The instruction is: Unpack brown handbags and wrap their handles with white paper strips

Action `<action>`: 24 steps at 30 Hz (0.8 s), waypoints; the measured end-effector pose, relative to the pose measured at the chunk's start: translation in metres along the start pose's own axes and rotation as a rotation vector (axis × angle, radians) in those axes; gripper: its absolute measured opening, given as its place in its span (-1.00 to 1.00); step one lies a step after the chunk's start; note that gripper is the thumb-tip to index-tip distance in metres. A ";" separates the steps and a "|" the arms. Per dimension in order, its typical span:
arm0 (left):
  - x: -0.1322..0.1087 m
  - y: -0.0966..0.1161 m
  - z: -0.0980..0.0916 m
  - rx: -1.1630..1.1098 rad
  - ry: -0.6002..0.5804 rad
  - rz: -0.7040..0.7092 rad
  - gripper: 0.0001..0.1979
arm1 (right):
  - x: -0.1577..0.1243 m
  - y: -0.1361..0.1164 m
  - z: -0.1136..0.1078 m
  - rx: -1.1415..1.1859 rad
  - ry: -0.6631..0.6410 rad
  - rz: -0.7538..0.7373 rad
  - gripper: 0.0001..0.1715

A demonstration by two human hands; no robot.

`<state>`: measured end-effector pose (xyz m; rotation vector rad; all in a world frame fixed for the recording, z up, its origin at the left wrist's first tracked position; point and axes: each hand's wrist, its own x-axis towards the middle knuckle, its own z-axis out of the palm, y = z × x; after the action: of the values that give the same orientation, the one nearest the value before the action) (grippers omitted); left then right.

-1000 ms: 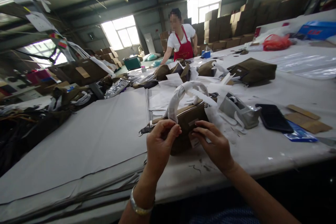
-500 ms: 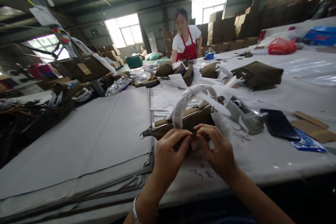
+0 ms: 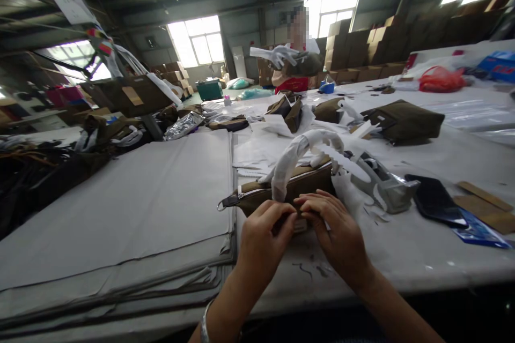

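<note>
An olive-brown handbag [image 3: 257, 198] with a silver zip stands on the white table in front of me, its handle [image 3: 284, 171] wrapped in white paper. My left hand [image 3: 267, 233] is at the bag's near side, thumb and forefinger pinched together on something too small to make out. Close beside it, my right hand [image 3: 336, 230] has its fingers bent against the same side of the bag, thumb near the fingertips. What lies between the right fingers is hidden. A pale label [image 3: 300, 225] shows just below the hands.
Stacked white sheets [image 3: 161, 198] cover the table at left. To the right lie a black phone [image 3: 436, 201], brown card pieces [image 3: 486, 211] and a clear plastic-wrapped item [image 3: 388, 187]. More olive bags [image 3: 406, 120] stand farther back. Across the table a person [image 3: 295, 77] holds up a bag.
The view has shifted slightly. My hands stay at the same spot on the bag, the right fingers now flatter and closer together. The person opposite has lifted a bag from the table.
</note>
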<state>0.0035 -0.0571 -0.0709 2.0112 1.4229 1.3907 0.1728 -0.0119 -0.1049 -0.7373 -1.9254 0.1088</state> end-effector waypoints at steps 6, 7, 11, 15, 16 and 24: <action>-0.002 0.002 -0.001 0.123 -0.034 0.022 -0.91 | 0.002 0.002 -0.003 -0.075 -0.012 -0.094 -0.84; -0.003 0.002 -0.001 0.152 -0.036 0.040 -0.91 | 0.002 0.002 -0.004 -0.086 -0.017 -0.104 -0.84; -0.003 0.002 -0.001 0.270 -0.046 0.120 -0.92 | 0.003 0.001 -0.004 -0.124 -0.029 -0.134 -0.84; -0.004 0.000 -0.001 0.286 -0.071 0.132 -0.91 | 0.007 0.000 -0.005 -0.105 -0.061 -0.159 -0.85; -0.005 0.000 0.000 0.293 -0.070 0.140 -0.91 | 0.008 0.000 -0.005 -0.102 -0.078 -0.168 -0.85; -0.007 -0.002 -0.003 0.466 -0.087 0.192 -0.87 | 0.014 -0.004 -0.010 -0.211 -0.202 -0.204 -0.83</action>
<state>-0.0006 -0.0631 -0.0743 2.5187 1.6702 1.0928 0.1755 -0.0095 -0.0877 -0.6838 -2.2175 -0.1538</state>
